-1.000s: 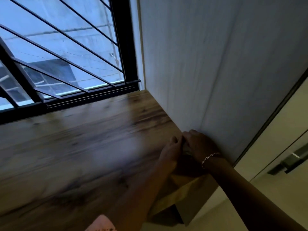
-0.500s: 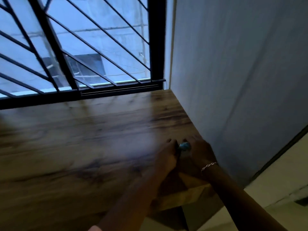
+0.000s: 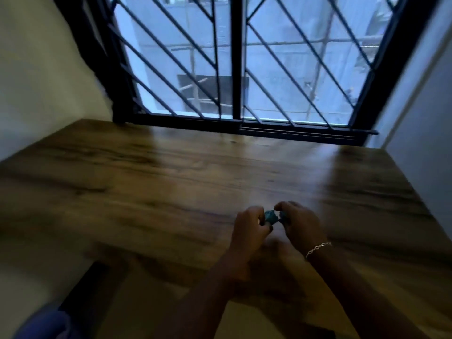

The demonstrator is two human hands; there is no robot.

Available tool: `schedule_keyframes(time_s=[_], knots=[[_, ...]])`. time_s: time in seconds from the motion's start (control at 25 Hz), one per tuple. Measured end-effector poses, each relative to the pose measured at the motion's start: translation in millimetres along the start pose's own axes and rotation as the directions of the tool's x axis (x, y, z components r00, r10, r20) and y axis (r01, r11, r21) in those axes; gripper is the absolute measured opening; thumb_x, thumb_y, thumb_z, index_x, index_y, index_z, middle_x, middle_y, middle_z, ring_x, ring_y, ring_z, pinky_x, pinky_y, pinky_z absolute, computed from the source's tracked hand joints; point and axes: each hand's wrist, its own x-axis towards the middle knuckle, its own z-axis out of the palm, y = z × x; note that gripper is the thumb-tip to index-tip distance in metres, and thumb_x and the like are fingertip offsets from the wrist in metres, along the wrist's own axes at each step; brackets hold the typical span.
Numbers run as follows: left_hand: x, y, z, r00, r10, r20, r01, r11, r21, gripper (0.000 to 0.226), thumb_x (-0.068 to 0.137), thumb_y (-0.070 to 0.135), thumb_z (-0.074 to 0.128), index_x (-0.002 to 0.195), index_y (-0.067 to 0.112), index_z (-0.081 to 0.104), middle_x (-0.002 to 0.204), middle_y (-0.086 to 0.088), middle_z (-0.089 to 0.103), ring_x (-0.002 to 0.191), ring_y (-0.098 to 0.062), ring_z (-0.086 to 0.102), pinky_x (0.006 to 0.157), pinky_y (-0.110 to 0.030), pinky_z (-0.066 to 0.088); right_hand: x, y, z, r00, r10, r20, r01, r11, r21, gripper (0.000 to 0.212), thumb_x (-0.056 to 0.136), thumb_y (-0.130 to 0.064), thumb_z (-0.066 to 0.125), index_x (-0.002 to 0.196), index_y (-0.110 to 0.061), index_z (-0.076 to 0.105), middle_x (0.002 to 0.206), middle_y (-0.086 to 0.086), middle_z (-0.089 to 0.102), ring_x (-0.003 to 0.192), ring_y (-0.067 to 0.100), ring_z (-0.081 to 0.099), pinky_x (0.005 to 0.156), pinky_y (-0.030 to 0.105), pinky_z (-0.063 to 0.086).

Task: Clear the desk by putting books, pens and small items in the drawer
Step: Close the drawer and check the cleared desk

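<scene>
A small teal item (image 3: pixel 271 217) sits between my two hands, just above the wooden desk (image 3: pixel 151 192). My left hand (image 3: pixel 249 231) pinches its left side with curled fingers. From the right, my right hand (image 3: pixel 297 225), with a thin chain bracelet at the wrist, grips the item with fingers curled. The item is partly hidden by my fingers and blurred, so its kind is unclear. No drawer, book or pen is in view.
A barred black window (image 3: pixel 236 69) runs along the desk's far edge. A pale wall (image 3: pixel 36 69) stands at the left and a grey panel (image 3: pixel 425 113) at the right. Floor shows below the desk's near edge at lower left.
The view has swung left from the desk's right corner to its middle. Both hands moved away from the grey panel with the small teal item, which now shows between them.
</scene>
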Motion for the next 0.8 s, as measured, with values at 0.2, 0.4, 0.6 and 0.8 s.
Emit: schedule_keyframes(time_s=[0.2, 0.4, 0.6, 0.8], knots=[[-24.1, -90.5, -109.4, 0.994, -0.083, -0.066, 0.084, 0.996, 0.009, 0.021, 0.078, 0.005, 0.064, 0.074, 0.014, 0.045, 0.077, -0.012, 0.058, 0.074, -0.022, 0.057, 0.058, -0.024, 0.037, 24.3, -122.9, 69.0, 0.990, -0.143, 0.022, 0.141, 0.987, 0.075, 0.023, 0.079, 0.003, 0.062, 0.101, -0.004, 0.066, 0.104, 0.015, 0.067, 0.086, 0.032, 0.065, 0.073, 0.039, 0.055], [-53.6, -175.7, -215.0, 0.966, -0.130, -0.223, 0.124, 0.991, -0.041, 0.024, 0.078, 0.006, 0.065, 0.084, 0.014, 0.043, 0.081, -0.006, 0.054, 0.080, -0.025, 0.059, 0.063, -0.027, 0.041, 39.6, -244.6, 133.4, 0.968, -0.245, 0.064, 0.231, 0.958, 0.167, 0.022, 0.075, 0.006, 0.064, 0.094, -0.005, 0.068, 0.097, 0.015, 0.069, 0.083, 0.034, 0.065, 0.068, 0.035, 0.050], [-88.4, -230.8, -286.4, 0.926, -0.210, -0.313, 0.192, 0.977, -0.088, 0.029, 0.086, 0.015, 0.063, 0.113, 0.010, 0.054, 0.099, -0.005, 0.063, 0.092, -0.016, 0.060, 0.068, -0.020, 0.046, 43.8, -333.7, 176.6, 0.921, -0.357, 0.154, 0.335, 0.930, 0.148, 0.025, 0.084, -0.007, 0.057, 0.107, -0.015, 0.065, 0.110, 0.005, 0.065, 0.096, 0.029, 0.062, 0.071, 0.029, 0.045], [-116.8, -280.8, -343.0, 0.856, -0.398, -0.331, 0.367, 0.917, -0.154, 0.025, 0.088, 0.012, 0.060, 0.112, 0.013, 0.057, 0.112, -0.006, 0.064, 0.101, -0.020, 0.061, 0.079, -0.032, 0.048, 49.2, -408.0, 223.2, 0.804, -0.517, 0.293, 0.455, 0.853, 0.256, 0.042, 0.071, -0.040, 0.047, 0.095, -0.012, 0.067, 0.094, 0.011, 0.066, 0.085, 0.032, 0.063, 0.067, 0.034, 0.047]])
